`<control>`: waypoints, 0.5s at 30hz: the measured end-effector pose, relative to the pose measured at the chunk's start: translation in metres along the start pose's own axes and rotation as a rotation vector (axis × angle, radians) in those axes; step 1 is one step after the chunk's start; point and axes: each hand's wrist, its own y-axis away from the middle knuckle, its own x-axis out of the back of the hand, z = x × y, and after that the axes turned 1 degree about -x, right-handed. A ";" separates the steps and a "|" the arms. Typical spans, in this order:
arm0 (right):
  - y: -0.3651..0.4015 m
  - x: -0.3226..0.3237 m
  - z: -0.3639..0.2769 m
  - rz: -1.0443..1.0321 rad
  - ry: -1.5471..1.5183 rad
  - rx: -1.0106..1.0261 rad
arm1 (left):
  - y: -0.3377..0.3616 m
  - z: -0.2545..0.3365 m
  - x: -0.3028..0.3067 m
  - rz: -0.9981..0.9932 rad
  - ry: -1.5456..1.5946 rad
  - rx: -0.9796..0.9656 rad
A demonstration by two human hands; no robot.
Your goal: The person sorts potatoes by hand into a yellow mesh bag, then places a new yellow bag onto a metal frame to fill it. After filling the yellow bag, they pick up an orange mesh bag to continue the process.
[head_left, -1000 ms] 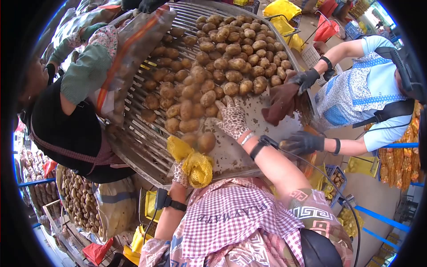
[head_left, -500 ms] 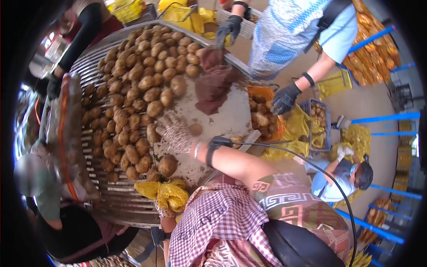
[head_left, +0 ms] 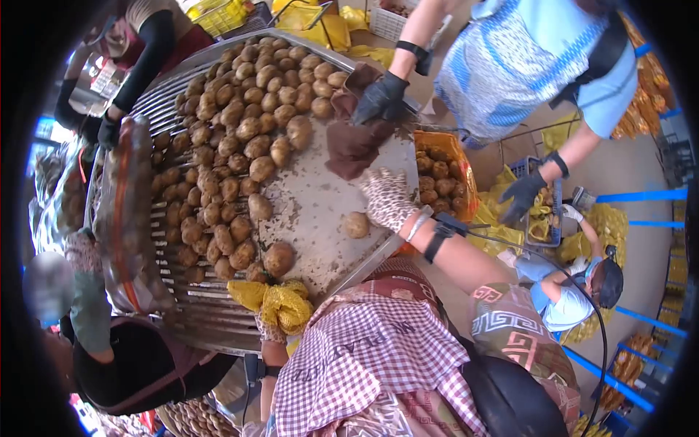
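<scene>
One potato (head_left: 356,224) sits on the table (head_left: 313,197) at 8 o'clock of the open right hand (head_left: 386,198), left hand (head_left: 271,332) clutching a mesh bag (head_left: 286,306); looks firm, dusty, best cupped around the middle.

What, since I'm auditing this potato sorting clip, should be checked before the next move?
1. Right hand free: ok. It lies open on the metal table with nothing in its grip.
2. Lone potato easy to single out: ok. It lies apart from the potato pile, right beside the right hand.
3. Left hand secure: ok. Its grip is shut on the yellow mesh bag at the table's near edge.
4. Bag mouth open: cannot tell, the mesh is bunched.
5. Space beyond the right hand: not ok. A co-worker's gloved hand presses on the brown cloth just past it.
</scene>
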 end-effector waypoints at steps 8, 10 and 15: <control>0.031 0.001 -0.032 -0.181 0.064 0.399 | 0.001 -0.013 -0.002 0.012 0.004 -0.084; 0.029 -0.038 -0.013 -0.108 -0.078 0.291 | -0.001 -0.014 0.004 0.074 -0.006 -0.118; 0.031 -0.007 0.033 -0.034 0.023 0.180 | 0.000 -0.016 0.010 0.083 0.070 -0.111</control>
